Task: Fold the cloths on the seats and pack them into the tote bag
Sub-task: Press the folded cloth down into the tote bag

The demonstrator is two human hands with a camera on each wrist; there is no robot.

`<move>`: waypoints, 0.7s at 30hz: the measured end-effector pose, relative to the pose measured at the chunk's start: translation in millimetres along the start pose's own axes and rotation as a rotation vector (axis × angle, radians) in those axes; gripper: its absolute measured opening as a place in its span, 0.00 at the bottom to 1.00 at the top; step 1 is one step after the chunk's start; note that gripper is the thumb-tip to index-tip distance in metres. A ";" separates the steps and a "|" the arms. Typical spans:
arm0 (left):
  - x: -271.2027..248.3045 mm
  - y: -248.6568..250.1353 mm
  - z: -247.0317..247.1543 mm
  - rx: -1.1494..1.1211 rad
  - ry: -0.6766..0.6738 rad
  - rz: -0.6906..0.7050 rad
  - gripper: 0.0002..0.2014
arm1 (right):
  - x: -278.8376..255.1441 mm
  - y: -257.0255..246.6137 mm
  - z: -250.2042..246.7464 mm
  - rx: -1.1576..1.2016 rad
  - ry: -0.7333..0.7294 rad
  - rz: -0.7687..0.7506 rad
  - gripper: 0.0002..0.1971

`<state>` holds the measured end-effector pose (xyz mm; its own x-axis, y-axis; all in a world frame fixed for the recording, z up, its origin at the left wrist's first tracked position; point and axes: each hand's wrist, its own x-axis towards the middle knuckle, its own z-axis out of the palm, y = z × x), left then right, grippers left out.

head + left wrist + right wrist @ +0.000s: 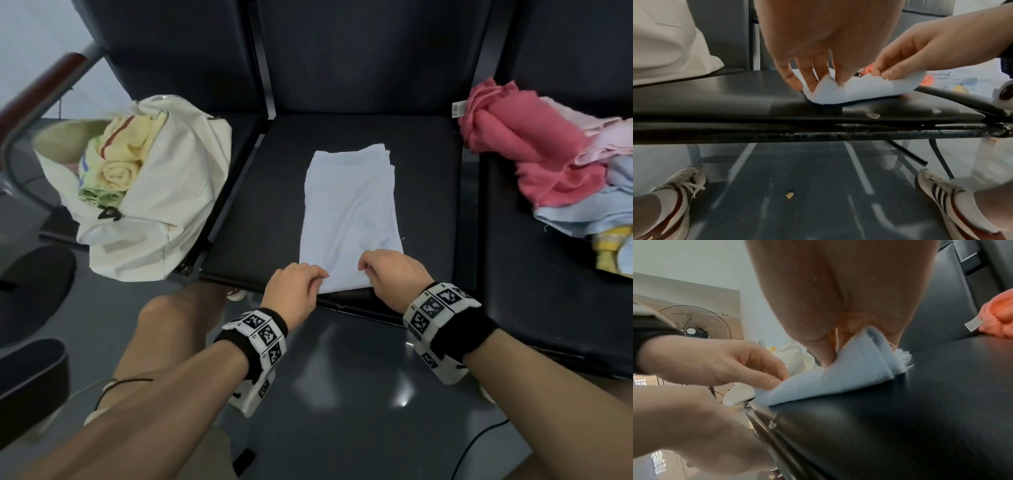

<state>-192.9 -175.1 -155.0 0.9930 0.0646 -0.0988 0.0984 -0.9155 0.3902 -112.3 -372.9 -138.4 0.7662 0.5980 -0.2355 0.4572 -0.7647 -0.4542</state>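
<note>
You're pinching the near edge of the white cloth (pixel 349 219) with your left hand (pixel 294 286) and right hand (pixel 394 274), lifting it off the middle seat (pixel 431 192). You're folding or rolling it, probably; next you're carrying that edge away from you evenly, then packing into the tote bag (pixel 164 205) left of the seat.

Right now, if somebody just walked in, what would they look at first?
Probably the pale blue cloth lying folded on the middle seat, with the left hand and right hand pinching its near edge. Next, the bright pink cloth on top of the pile on the right seat. Then the cream tote bag on the left seat, with rolled yellow cloths inside.
</note>
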 end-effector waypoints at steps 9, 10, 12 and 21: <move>4.2 2.9 7.0 -0.099 0.208 0.008 0.08 | 3.7 2.1 11.0 -0.095 0.193 -0.046 0.05; 4.8 3.8 8.1 -0.084 0.196 0.026 0.09 | 4.3 0.9 11.1 -0.117 0.174 -0.049 0.07; 4.8 1.8 10.0 -0.044 0.181 0.052 0.09 | 4.2 -1.6 8.8 -0.143 0.114 -0.050 0.10; -3.2 10.5 8.4 0.253 0.233 0.167 0.16 | 1.6 -1.0 7.9 -0.216 0.055 -0.099 0.11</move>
<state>-195.7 -188.3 -158.3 0.9851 -0.0315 0.1688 -0.0560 -0.9883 0.1421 -115.2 -369.3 -145.1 0.7336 0.6631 -0.1491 0.6127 -0.7402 -0.2771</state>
